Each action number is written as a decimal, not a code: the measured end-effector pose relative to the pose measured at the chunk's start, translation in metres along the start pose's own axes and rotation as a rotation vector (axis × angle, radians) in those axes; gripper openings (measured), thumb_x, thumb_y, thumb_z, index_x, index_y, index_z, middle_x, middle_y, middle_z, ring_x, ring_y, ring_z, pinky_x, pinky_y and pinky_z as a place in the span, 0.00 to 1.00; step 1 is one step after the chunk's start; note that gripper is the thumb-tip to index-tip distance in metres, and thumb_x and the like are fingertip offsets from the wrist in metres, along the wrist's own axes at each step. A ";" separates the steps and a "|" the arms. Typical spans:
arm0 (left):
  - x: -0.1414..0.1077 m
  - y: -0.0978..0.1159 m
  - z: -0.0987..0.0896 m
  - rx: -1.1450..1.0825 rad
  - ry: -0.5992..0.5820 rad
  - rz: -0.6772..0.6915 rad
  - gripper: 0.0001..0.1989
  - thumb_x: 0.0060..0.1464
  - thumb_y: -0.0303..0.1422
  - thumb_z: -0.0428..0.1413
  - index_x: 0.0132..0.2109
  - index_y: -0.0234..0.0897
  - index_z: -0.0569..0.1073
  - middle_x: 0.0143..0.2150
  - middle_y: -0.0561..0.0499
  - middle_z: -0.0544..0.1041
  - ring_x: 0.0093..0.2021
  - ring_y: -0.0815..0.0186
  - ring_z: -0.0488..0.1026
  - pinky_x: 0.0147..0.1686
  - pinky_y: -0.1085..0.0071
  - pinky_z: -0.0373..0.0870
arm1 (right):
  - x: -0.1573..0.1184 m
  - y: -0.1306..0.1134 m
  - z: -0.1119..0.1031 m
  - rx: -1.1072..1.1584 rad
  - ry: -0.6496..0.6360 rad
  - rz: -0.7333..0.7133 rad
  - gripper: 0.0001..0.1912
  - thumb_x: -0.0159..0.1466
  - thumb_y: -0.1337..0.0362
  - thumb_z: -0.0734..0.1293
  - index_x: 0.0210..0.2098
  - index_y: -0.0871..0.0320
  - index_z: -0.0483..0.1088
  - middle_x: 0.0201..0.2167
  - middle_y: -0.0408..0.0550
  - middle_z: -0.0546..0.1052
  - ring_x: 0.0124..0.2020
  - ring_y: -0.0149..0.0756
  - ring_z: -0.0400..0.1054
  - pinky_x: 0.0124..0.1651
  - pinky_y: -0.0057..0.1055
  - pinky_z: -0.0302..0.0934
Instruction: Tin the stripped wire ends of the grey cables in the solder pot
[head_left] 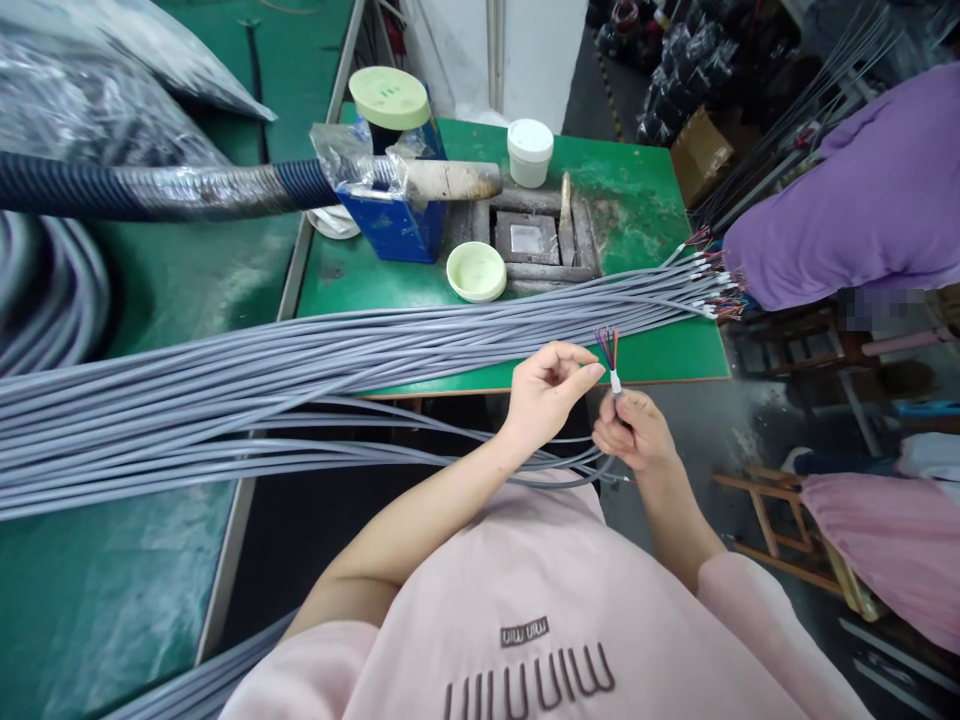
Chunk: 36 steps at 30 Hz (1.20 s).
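Upright between the fingers of my right hand (634, 428) is the end of a grey cable (616, 384), with a white sleeve below its fanned-out red, orange, blue and purple wires (608, 347). My left hand (553, 385) is just to the left of those wires, thumb and index fingertips together; whether anything tiny is between them cannot be made out. Beyond my hands, a long bundle of grey cables (420, 340) lies across the green table (637, 215), its stripped ends at the right edge. Several loose grey cables run below my left hand toward my right hand.
Behind the bundle are a pale green dish (477, 272), a solder pot (527, 238), a lidded white tub (530, 153), a blue box (397, 222) and a ribbed hose (202, 190). A person in purple (855, 200) is at the right, near the cable ends.
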<state>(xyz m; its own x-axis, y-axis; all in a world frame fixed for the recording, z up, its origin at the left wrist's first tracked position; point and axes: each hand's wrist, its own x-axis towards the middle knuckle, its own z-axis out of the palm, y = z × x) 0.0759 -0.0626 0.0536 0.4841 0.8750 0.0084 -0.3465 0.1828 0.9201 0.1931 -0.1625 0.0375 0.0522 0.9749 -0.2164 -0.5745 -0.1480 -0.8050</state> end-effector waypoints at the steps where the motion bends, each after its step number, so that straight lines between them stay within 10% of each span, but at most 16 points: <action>1: 0.000 0.002 0.000 0.005 -0.001 0.011 0.11 0.46 0.38 0.66 0.33 0.35 0.77 0.19 0.59 0.62 0.21 0.76 0.55 0.23 0.77 0.55 | 0.000 0.000 0.001 0.001 -0.004 0.005 0.15 0.60 0.53 0.69 0.27 0.58 0.71 0.08 0.30 0.52 0.09 0.19 0.40 0.14 0.19 0.43; 31: 0.010 0.007 -0.008 -0.184 0.051 -0.132 0.15 0.38 0.40 0.70 0.27 0.34 0.75 0.17 0.59 0.65 0.18 0.79 0.54 0.20 0.78 0.54 | 0.010 0.001 0.010 -0.080 0.021 0.044 0.17 0.60 0.51 0.69 0.26 0.58 0.69 0.08 0.31 0.55 0.09 0.20 0.42 0.14 0.20 0.42; 36: -0.001 0.002 -0.009 -0.082 0.086 -0.087 0.13 0.41 0.39 0.68 0.28 0.34 0.76 0.19 0.57 0.69 0.20 0.77 0.58 0.22 0.76 0.57 | 0.014 -0.003 0.011 -0.148 0.097 -0.040 0.15 0.59 0.53 0.71 0.38 0.58 0.73 0.12 0.35 0.65 0.10 0.23 0.49 0.14 0.22 0.45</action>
<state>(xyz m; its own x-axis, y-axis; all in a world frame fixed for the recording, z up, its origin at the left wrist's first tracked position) 0.0677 -0.0593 0.0515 0.4458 0.8887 -0.1068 -0.3727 0.2928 0.8806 0.1866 -0.1468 0.0425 0.1556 0.9609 -0.2289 -0.4443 -0.1389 -0.8851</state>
